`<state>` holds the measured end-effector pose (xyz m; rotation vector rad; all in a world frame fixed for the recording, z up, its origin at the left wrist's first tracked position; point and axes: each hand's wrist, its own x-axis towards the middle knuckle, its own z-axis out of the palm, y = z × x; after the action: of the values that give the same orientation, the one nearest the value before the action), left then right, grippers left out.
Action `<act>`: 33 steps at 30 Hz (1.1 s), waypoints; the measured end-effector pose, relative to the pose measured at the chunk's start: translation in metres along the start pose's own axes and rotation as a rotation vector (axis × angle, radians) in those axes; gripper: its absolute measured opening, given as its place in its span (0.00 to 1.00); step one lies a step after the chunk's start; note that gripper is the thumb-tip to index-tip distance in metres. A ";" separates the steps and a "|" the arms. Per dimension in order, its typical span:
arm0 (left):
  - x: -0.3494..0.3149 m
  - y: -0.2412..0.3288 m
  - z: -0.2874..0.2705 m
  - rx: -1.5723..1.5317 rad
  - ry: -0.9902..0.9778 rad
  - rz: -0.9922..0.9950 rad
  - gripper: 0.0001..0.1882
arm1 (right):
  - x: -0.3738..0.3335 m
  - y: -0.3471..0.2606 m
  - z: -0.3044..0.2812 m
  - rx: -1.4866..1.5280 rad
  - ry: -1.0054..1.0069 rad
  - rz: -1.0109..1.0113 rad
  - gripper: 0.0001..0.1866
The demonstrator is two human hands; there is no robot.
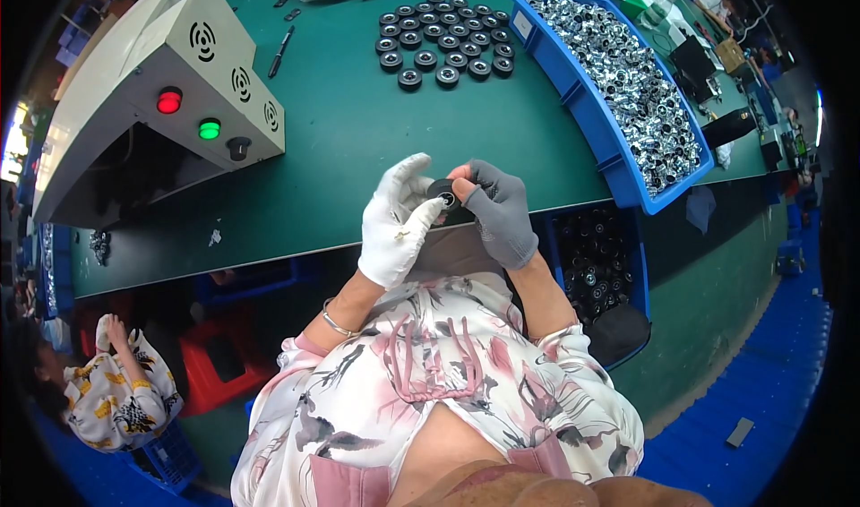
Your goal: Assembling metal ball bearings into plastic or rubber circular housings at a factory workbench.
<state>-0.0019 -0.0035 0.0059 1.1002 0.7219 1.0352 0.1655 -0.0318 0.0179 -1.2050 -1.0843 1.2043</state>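
Between both hands, just above the front edge of the green table, is a small black wheel (pixel 440 187) with a shiny ring at its centre. My left hand (pixel 396 220), in a white glove, grips it from the left, with the thumb pressed near the ring. From the right, my right hand (pixel 499 210), in a grey fingerless glove, pinches its rim between thumb and fingers. Beyond the hands, several similar black wheels (pixel 425 60) lie grouped on the table. To the right stands a blue bin (pixel 587 117) heaped with shiny metal rings (pixel 627 77).
A cream machine (pixel 193 68) with red and green buttons and a knob stands at the left. A black pen (pixel 281 52) lies beside it. Below the table's right edge, a second blue bin (pixel 639 279) holds black parts. Another person (pixel 121 390) sits at lower left near a red stool (pixel 215 364).
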 end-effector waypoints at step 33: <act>0.236 0.026 -0.093 1.886 0.139 0.494 0.27 | -0.019 -0.102 -0.163 -0.750 0.494 -0.358 0.11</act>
<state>-0.0029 0.2517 0.0060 2.9142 1.6601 0.5828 0.3338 -0.0612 0.1077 -1.6585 -1.3279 0.1740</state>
